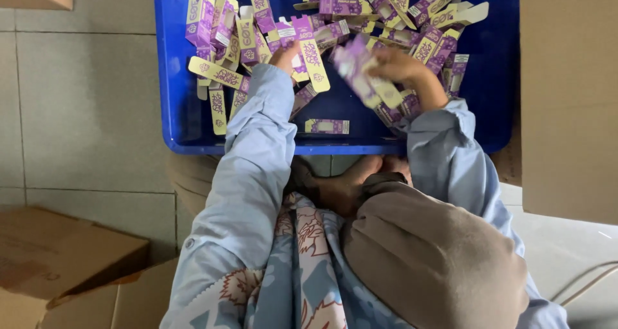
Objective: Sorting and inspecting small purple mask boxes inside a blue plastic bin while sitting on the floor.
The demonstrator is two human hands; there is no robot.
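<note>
- Nearest the camera: a brown-clad knee (438, 258) at lower right and a patterned blue, pink and white cloth (302, 264) across the lap.
- Beside them on the tiled floor (84, 110): brown cardboard boxes, one at lower left (58, 258), a big one at right (570, 97).
- Further out, between the knees: a bare foot (351, 184), just under the near rim of a blue plastic crate (177, 110).
- Light blue sleeves (251, 168) reaching from the lap over that rim into the crate.
- Right hand (399, 65) above the crate's right half, fingers closed on a small purple and yellow carton (364, 78); carton blurred, tilted, raised off the pile.
- Left hand (286, 55) lower in the crate, mostly hidden by its own sleeve, fingertips among flat cartons (302, 46); cannot tell whether anything is gripped or how wide the fingers stand.
- Farthest: a loose heap of the same purple and yellow cartons (225, 39), unfolded and lying every way across the crate's far half, with a single flat one (327, 126) apart near the front wall.
</note>
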